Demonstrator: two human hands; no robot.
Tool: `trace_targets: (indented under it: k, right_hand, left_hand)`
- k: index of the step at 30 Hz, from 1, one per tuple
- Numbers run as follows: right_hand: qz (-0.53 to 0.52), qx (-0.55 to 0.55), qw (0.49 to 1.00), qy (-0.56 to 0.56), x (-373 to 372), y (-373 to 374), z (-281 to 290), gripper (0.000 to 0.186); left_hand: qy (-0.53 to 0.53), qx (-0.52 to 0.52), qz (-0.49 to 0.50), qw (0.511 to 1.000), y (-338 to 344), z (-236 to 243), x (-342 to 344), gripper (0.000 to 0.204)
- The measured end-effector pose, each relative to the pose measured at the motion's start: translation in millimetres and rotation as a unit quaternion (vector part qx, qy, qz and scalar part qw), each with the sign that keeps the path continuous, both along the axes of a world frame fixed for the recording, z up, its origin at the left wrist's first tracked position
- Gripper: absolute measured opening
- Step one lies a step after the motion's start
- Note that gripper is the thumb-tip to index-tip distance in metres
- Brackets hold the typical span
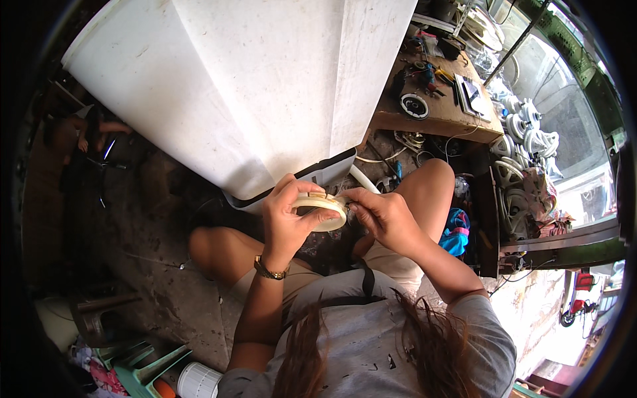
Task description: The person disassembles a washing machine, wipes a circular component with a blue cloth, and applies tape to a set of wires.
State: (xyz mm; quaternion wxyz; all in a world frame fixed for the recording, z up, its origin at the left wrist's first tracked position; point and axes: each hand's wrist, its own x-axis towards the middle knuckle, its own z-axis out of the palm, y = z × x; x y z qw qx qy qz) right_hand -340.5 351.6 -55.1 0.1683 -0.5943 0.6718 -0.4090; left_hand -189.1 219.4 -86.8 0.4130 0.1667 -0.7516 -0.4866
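A cream round plastic part with a raised rim is held in front of my lap. My left hand grips it from the left, fingers over the top and thumb across its front. My right hand is pinched at the part's right side, on something small that I cannot make out. Just beyond my hands stands a large white tub-like body with a dark strip along its lower edge. My bare knees are bent on either side of the part.
A wooden bench with tools is at upper right, beside stacked white pulley-like wheels. Another person's hand shows at far left. A green plastic stool and white bucket sit at lower left. Blue cloth lies by my right knee.
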Motion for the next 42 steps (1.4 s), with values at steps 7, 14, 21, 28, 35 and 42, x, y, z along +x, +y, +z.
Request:
trace_targets:
  k: [7, 14, 21, 28, 35, 42]
  right_hand:
    - [-0.004, -0.007, 1.0, 0.015, -1, 1, 3, 0.021]
    - [-0.01, -0.013, 0.999, 0.042, -3, 4, 2, 0.025]
    - [-0.01, -0.003, 1.0, -0.006, 1, 2, -3, 0.024]
    - [0.037, 0.066, 0.977, -0.199, -4, 0, -12, 0.016]
    - [0.077, 0.034, 0.958, -0.275, -20, 2, -7, 0.029]
    - [0.134, -0.029, 0.99, 0.041, -38, 0, 4, 0.03]
  left_hand:
    - [0.007, 0.015, 0.008, 1.0, 2, 1, -2, 0.039]
    - [-0.023, -0.032, 0.028, 0.999, 2, 6, -2, 0.039]
    - [-0.016, -0.082, 0.055, 0.995, 4, 5, -5, 0.039]
    - [-0.062, -0.109, 0.038, 0.991, 9, 5, -4, 0.043]
    - [0.008, 0.102, -0.045, 0.994, 8, -13, 1, 0.043]
    - [-0.008, 0.167, -0.151, 0.974, -2, -5, 8, 0.023]
